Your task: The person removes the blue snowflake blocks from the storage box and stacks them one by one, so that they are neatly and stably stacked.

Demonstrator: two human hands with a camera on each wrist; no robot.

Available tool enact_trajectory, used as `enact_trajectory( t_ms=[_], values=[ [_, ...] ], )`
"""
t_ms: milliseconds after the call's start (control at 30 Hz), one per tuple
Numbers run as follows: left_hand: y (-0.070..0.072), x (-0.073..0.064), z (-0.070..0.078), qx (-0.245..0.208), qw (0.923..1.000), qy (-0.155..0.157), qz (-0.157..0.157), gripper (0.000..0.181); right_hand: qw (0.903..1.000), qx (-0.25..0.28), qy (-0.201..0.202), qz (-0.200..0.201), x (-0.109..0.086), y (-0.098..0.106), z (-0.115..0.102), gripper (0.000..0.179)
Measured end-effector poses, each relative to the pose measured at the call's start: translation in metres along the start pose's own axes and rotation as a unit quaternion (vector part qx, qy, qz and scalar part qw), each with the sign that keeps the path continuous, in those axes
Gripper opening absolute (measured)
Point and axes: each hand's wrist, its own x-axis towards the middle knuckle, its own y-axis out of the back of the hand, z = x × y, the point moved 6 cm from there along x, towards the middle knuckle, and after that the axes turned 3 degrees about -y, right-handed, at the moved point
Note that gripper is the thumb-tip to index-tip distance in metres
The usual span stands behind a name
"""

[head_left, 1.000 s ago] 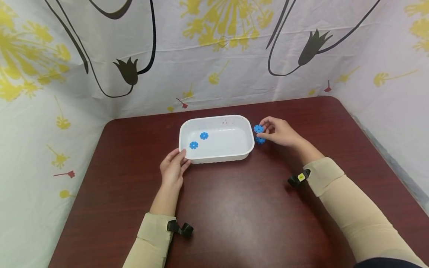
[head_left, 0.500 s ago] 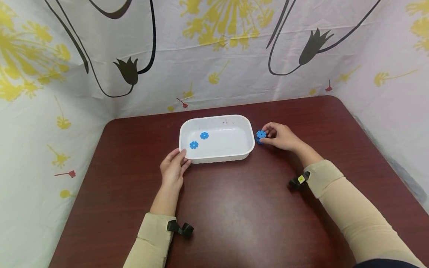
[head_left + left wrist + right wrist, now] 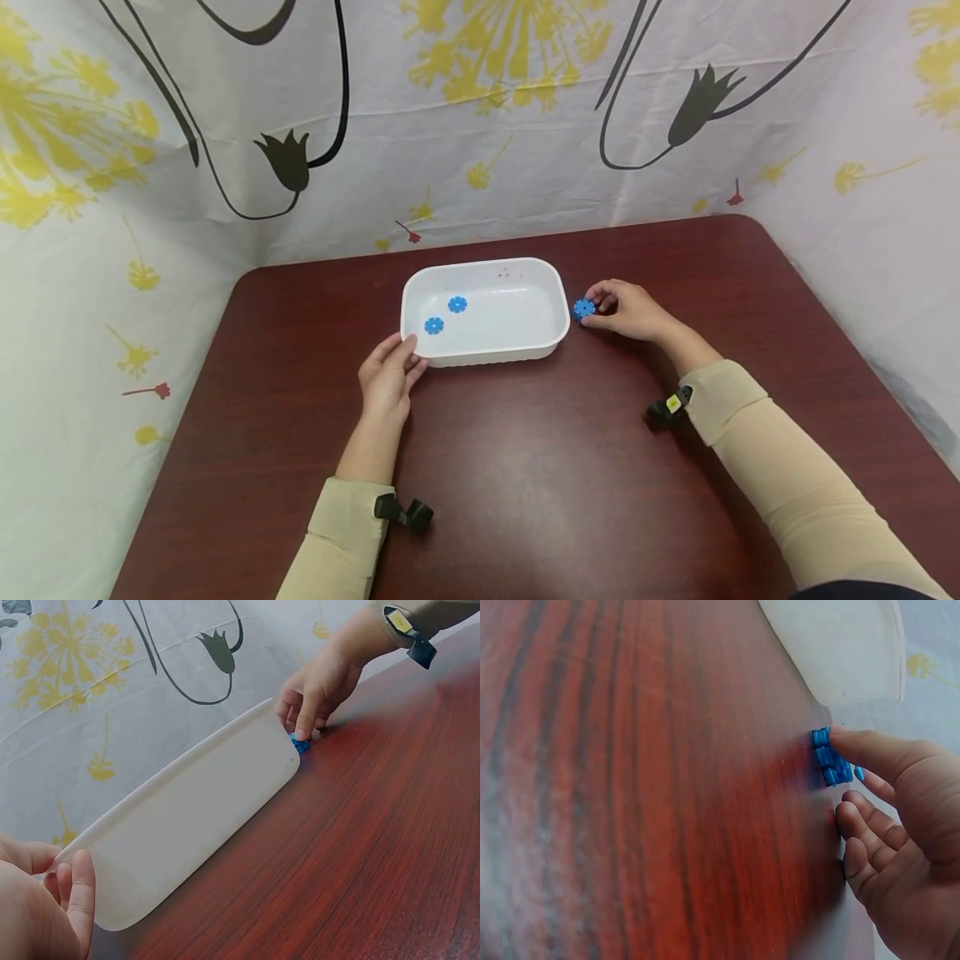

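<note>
My left hand (image 3: 386,379) grips the near left corner of a white plastic tray (image 3: 491,352), thumb over the rim. Two blue flower-shaped plastic discs, one disc (image 3: 433,326) nearer and one disc (image 3: 457,304) farther, lie flat inside it. Just beyond the tray's right end, my right hand (image 3: 628,310) pinches a blue notched disc (image 3: 583,308) between thumb and index finger. In the right wrist view it tops a small stack of blue discs (image 3: 826,759) standing on the table. The fingers partly hide that stack, so its exact number cannot be told.
A dark red wood-grain table (image 3: 517,467) carries everything, with rounded far corners. Behind and at both sides hangs a white patterned cloth (image 3: 487,183). Black wrist-camera mounts stick out from both sleeves, such as the left mount (image 3: 405,512).
My right hand has come down and slightly nearer, bringing the pinched disc from above onto the blue discs beside the tray. My left hand and the tray stay put.
</note>
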Motion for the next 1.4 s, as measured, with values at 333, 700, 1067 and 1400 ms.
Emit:
enact_trajectory(
  t_ms=[333,700,1067,1400],
  values=[
    [0.0,-0.002,0.001,0.001,1.0,0.0,-0.002,0.039,0.9999,-0.01,0.005,0.001,-0.001,-0.001,0.0,0.035],
    [0.0,-0.003,0.001,0.002,1.0,0.001,-0.001,0.039,1.0,0.005,0.001,0.003,0.0,0.004,-0.003,0.039],
    [0.0,-0.002,0.001,0.001,1.0,0.002,0.003,0.039,0.9938,0.068,0.029,0.083,0.012,0.027,-0.042,0.038],
    [0.0,0.0,0.001,-0.006,1.0,-0.002,0.002,0.037,0.9917,0.083,0.042,0.088,0.029,0.018,-0.079,0.035]
  ],
)
